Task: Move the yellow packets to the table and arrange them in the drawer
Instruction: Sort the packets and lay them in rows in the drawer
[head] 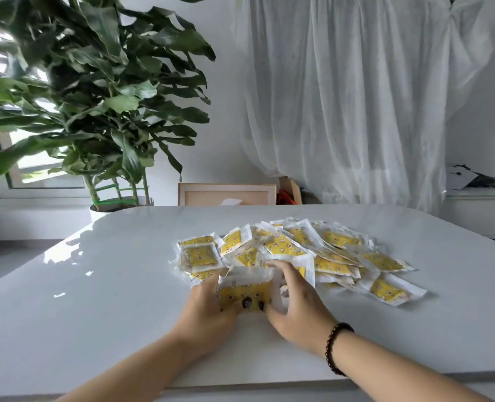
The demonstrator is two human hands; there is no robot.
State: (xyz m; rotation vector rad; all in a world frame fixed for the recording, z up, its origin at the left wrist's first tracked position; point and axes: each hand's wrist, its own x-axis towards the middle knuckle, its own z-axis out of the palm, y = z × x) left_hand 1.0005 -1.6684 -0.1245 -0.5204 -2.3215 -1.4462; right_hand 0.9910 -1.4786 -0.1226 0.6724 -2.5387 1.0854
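A loose heap of yellow packets point(327, 250) with white sealed edges lies spread across the middle and right of the white table point(95, 285). At the heap's near edge both hands hold one small stack of yellow packets point(244, 291) between them. My left hand point(208, 303) grips the stack's left side, thumb on its front. My right hand point(292, 303), with a dark bead bracelet at the wrist, grips the right side, fingers curled over the top. No drawer is in view.
A large leafy potted plant point(95, 97) stands beyond the table's far left corner. A chair back point(226, 194) shows behind the far edge. White curtains point(356, 97) hang at the back, and a low white cabinet point(478, 204) stands at the right.
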